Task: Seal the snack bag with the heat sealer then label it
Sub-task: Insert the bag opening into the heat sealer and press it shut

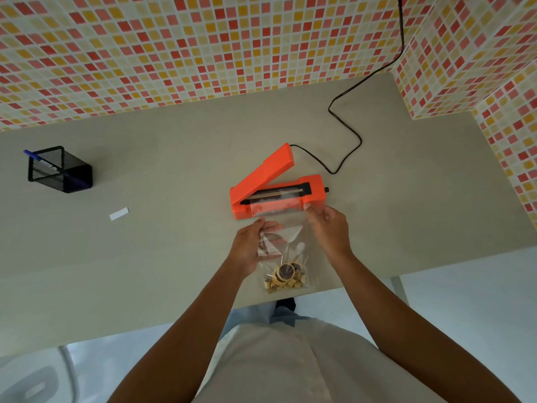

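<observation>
**Bag mouth on the sealing bar, both hands on the plastic**

The clear plastic snack bag (293,242) lies flat on the pale grey worktop (159,242). Its open top edge rests across the sealing strip of the orange plastic heat sealer (261,177). The sealer's lid arm is raised at an angle, so the jaw stands open above the bag's mouth.

The right hand (329,231) has its grip pinched on the bag's upper right corner, with the fingertips right against the sealer's front edge. The left hand (252,245) holds the bag's left side lower down, fingers curled onto the plastic and partly seen through it.

At the bottom of the bag, near the worktop's front edge, sits a cluster of tan and brown snack pieces (286,276).

A black power cable (345,123) snakes from the back of the sealer up the orange-and-yellow mosaic tiled wall (203,39).

Well off to the left, a small white label strip (119,213) lies alone on the worktop. Beyond it stands a black wire-mesh pen holder (59,170) with a blue pen (30,154) poking out.
</observation>
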A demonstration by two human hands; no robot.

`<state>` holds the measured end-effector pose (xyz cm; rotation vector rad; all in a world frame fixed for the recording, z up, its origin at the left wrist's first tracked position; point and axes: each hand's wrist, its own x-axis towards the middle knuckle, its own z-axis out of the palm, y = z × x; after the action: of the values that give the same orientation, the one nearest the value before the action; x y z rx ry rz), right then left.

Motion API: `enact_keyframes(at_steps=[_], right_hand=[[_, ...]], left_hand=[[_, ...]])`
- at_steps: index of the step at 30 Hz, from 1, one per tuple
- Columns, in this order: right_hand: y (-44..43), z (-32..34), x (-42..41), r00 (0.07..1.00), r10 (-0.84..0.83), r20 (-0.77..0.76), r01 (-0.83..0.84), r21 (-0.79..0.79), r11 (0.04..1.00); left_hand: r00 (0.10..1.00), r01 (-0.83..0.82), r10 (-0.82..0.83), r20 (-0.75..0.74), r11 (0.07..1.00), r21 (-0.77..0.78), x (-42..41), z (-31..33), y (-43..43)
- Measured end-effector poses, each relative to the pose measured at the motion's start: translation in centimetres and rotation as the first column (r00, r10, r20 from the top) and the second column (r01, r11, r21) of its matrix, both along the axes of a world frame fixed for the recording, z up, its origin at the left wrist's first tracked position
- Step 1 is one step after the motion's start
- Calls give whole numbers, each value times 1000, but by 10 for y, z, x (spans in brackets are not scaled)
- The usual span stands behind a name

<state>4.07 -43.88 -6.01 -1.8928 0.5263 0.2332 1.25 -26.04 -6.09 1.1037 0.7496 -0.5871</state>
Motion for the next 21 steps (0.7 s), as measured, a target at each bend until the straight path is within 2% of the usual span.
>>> enact_keyframes(at_steps=[3, 7, 11, 16, 21], right_hand=[[5, 28, 14, 989, 9, 146, -8, -11, 1000], [18, 76, 35, 944, 39, 328, -85, 127, 988], [35, 116, 48, 895, 73, 439, -161, 166, 973], [47, 119, 55, 883, 115, 456, -165, 71, 984], [33, 109, 58, 896, 72, 439, -96, 32, 995]], left_hand=[[1000, -2, 2, 1, 1000, -1, 1, -2, 0], [1000, -5, 5, -5, 1000, -7, 1, -4, 1], [1000, -4, 4, -9, 1000, -2, 0, -8, 1], [1000, -9, 9, -10, 1000, -7, 1, -7, 1], [1000, -16, 16, 7, 1000, -2, 1, -7, 1]])
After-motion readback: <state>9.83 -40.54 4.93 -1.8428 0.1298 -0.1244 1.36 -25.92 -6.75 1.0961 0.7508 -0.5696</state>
